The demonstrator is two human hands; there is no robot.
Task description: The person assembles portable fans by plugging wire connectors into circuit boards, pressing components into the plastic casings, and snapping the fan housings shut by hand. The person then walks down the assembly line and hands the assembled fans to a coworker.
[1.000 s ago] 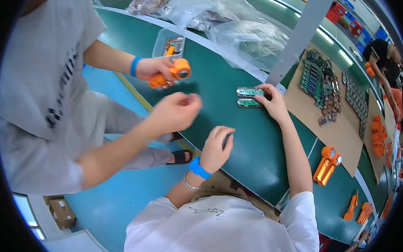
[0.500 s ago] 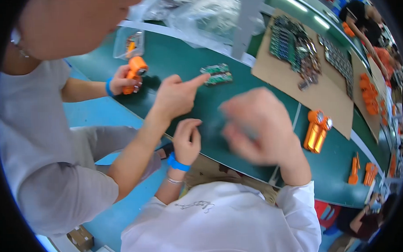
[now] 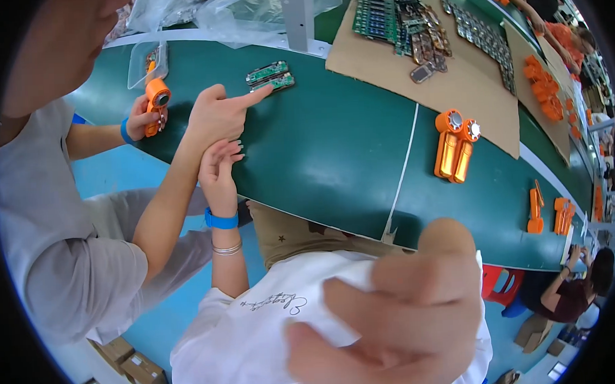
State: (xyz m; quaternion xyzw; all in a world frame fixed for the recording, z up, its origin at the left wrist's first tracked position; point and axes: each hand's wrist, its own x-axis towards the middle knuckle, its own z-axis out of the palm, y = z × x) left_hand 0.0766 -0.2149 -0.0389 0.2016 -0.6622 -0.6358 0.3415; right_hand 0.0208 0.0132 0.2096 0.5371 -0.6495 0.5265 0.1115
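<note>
My left hand (image 3: 219, 169), with a blue wristband, is beside the table's near edge, against or just below a co-worker's wrist. Its fingers are loosely bent and apart, with nothing in them. Raised close in front of my white shirt, my right hand (image 3: 400, 310) looks large and somewhat blurred; its fingers are bent and spread, and no object shows in it. A co-worker's pointing hand (image 3: 217, 117) reaches one finger to two green circuit boards (image 3: 269, 75) on the table. The co-worker's other hand (image 3: 142, 118) grips an orange angle-head flashlight (image 3: 157, 102).
Two orange flashlights (image 3: 455, 146) lie side by side on the green table (image 3: 320, 158). Behind them, cardboard (image 3: 378, 74) carries rows of circuit boards (image 3: 400, 26). Orange parts (image 3: 545, 211) lie farther right. A clear plastic box (image 3: 147, 62) stands by the co-worker, who sits close on my left.
My right hand has come back from over the table toward my chest. The view has shifted right. The co-worker still points at the boards, and my left hand now reaches that wrist.
</note>
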